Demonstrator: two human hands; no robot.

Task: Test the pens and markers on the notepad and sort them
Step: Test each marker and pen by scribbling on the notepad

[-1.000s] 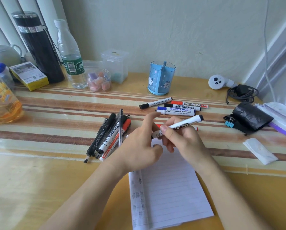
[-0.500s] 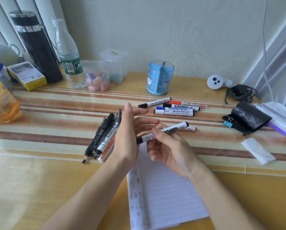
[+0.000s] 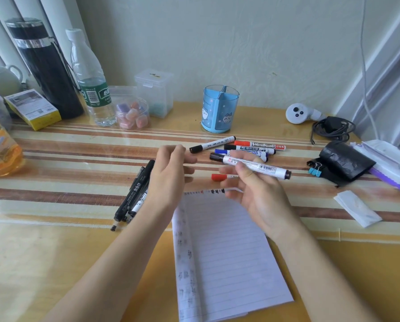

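My right hand [image 3: 257,194] pinches a white whiteboard marker [image 3: 250,164] with a black cap, held level above the table, cap end pointing left. My left hand [image 3: 171,175] hovers beside it with relaxed fingers, holding nothing. Below both hands lies a lined notepad [image 3: 227,256] with scribbles down its left margin. A bundle of black pens and markers [image 3: 136,191] lies left of my left hand. Several markers [image 3: 247,147] lie in a group behind my hands, and a red-capped one [image 3: 220,177] lies just beyond the notepad.
A blue divided pen holder [image 3: 218,110] stands at the back. A water bottle [image 3: 91,82], black flask [image 3: 45,68] and clear boxes [image 3: 155,94] line the back left. A black pouch [image 3: 343,163], binder clips [image 3: 315,170] and folded paper [image 3: 357,209] lie at the right.
My right hand turned the marker round and level, so its black cap end now points left. My left hand let go of it and drew away to the left, fingers relaxed.
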